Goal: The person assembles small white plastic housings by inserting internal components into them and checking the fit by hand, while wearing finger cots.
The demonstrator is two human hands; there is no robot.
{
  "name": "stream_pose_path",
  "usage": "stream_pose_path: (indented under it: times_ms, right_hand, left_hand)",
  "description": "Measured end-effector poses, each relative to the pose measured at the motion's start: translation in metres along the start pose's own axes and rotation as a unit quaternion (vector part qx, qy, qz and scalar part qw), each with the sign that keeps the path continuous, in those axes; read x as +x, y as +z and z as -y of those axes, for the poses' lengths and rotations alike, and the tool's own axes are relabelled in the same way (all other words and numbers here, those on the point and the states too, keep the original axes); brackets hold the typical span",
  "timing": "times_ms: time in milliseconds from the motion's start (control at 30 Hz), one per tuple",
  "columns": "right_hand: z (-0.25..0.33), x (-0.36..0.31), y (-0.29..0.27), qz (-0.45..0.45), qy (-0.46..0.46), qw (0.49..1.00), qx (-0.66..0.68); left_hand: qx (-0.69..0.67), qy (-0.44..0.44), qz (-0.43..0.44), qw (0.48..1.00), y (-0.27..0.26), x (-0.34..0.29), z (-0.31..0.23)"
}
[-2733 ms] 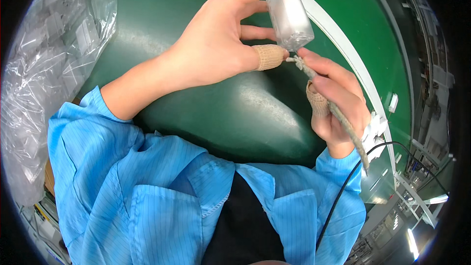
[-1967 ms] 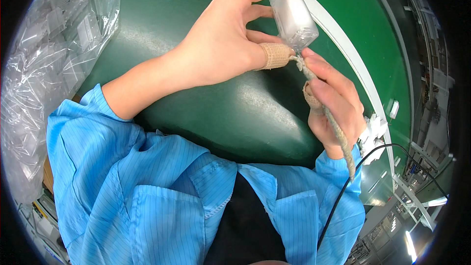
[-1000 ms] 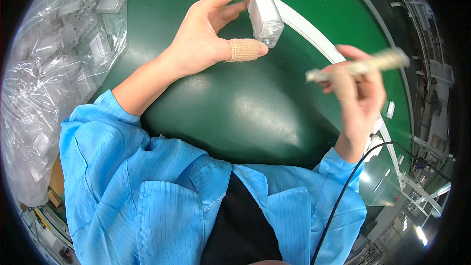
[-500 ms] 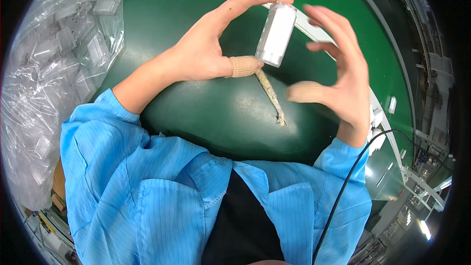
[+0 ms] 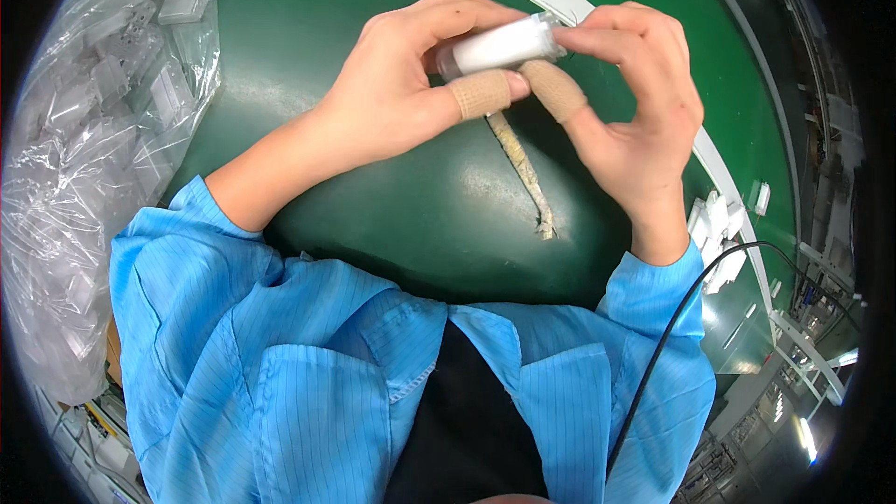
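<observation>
A white block in a clear plastic case (image 5: 504,45) lies sideways between my hands above the green table. My left hand (image 5: 401,75) grips its left end, fingers behind and the thumb in front. My right hand (image 5: 635,84) pinches its right end, where thin wires stick out; the thumb and fingertips touch there. Both thumbs wear tan knit finger covers. Below the case, a thin yellowish, frayed tape-wrapped stick (image 5: 523,173) lies on the table, its upper end hidden behind my left thumb.
A large clear plastic bag (image 5: 103,149) full of clear plastic cases fills the left side. White pieces (image 5: 717,233) are heaped beyond my right wrist, with another white piece (image 5: 763,198) on the far strip. A black cable (image 5: 667,327) runs across my right sleeve.
The white cased block has turned from upright to nearly level. My right hand, formerly apart with fingers spread, has closed on its wired end. My left hand has wrapped farther round it.
</observation>
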State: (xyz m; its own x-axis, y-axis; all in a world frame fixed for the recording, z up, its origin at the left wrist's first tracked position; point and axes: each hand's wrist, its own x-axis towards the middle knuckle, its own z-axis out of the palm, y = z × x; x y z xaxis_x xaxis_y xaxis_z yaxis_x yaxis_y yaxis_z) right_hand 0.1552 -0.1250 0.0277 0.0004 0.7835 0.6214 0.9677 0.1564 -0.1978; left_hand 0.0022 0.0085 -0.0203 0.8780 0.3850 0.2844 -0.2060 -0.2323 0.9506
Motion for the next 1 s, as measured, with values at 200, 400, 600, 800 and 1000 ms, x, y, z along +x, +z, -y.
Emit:
stream_pose_path:
  times_ms: [200,400,600,800,1000]
  right_hand:
    - [-0.015,-0.004,0.003,0.025,0.111,0.955,0.273]
    - [-0.013,-0.001,0.001,0.038,0.130,0.936,0.324]
    - [-0.020,0.000,-0.002,0.078,0.110,0.930,0.342]
    - [-0.015,-0.003,-0.003,0.079,0.142,0.927,0.339]
    - [-0.015,-0.007,-0.003,0.090,0.139,0.930,0.328]
  left_hand:
    - [0.108,0.087,-0.040,0.990,0.001,0.001,-0.007]
    - [0.216,0.127,-0.056,0.967,0.001,-0.006,-0.007]
    - [0.184,0.101,-0.040,0.977,0.001,-0.008,-0.007]
    - [0.148,0.100,0.003,0.984,-0.003,-0.006,-0.008]
    - [0.160,0.124,0.004,0.979,-0.002,-0.007,-0.008]
